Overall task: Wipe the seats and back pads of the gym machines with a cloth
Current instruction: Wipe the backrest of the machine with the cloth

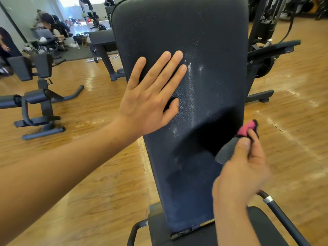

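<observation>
Back pad of a gym machine braced by one hand while the other brings a cloth to its edge.

Left to right: the left hand (150, 96) lies flat on the back pad (204, 41), fingers straight and spread, its grip apart and holding nothing; pale specks and streaks show on the pad just right of the fingertips and lower down, so by appearance the pad is not yet wiped clean, and the seat (252, 228) below also seems left to do. The right hand (243, 171) has its grip clamped on a grey and pink cloth (236, 144), held at the pad's right edge; whether it touches the pad cannot be told. The right hand is motion-blurred, the seat is cut off at the bottom, and distant machines are too small to judge.
</observation>
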A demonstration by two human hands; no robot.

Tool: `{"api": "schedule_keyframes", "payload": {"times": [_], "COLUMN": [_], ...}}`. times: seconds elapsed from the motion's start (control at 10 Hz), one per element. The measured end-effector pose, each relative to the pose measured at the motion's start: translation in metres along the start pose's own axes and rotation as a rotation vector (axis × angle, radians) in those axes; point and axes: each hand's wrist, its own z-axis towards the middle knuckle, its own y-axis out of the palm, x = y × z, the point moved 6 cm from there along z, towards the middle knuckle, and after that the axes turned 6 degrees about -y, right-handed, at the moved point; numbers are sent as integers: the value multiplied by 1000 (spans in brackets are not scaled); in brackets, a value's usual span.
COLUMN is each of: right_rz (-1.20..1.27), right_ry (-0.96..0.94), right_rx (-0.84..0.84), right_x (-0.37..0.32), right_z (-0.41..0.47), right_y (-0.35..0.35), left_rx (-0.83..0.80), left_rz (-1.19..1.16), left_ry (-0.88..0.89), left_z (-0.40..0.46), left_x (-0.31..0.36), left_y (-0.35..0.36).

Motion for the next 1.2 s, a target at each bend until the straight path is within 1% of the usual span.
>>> {"api": "schedule_keyframes", "payload": {"times": [0.1,0.2,0.3,0.4,0.5,0.6,0.7,0.8,0.9,1.0,1.1,1.2], "right_rz": [-191,-287,-347,-267,-69,-177,-111,9,6,-82,-213,-266], "right_ry": [-133,-315,-453,-393,-139,-132,73,184,165,69,27,-14], "right_rx": [-150,-238,-321,-563,-572,-473,-405,-222,-43,-87,-156,-182], "right_x": [8,15,26,41,51,39,24,20,23,25,36,30], "right_z": [-24,-52,-86,-135,-163,-151,-103,-38,14,34,14,-22], "right_y": [31,39,34,35,19,3,-13,-35,-47,-23,3,9], "left_rx": [-2,-2,6,6,1,-3,3,11,12,10,10,12], "left_rz": [-3,-6,-3,5,4,4,-1,-6,-7,-9,-9,-12], "left_ry": [1,2,-5,-11,-3,-3,-4,-4,-5,-1,-6,-7], "left_z": [0,0,1,0,0,0,0,0,0,0,0,0], "left_x": [0,1,1,1,1,1,0,0,0,0,0,0], "left_y": [1,0,0,0,0,-1,0,-1,-1,-1,0,0]}}
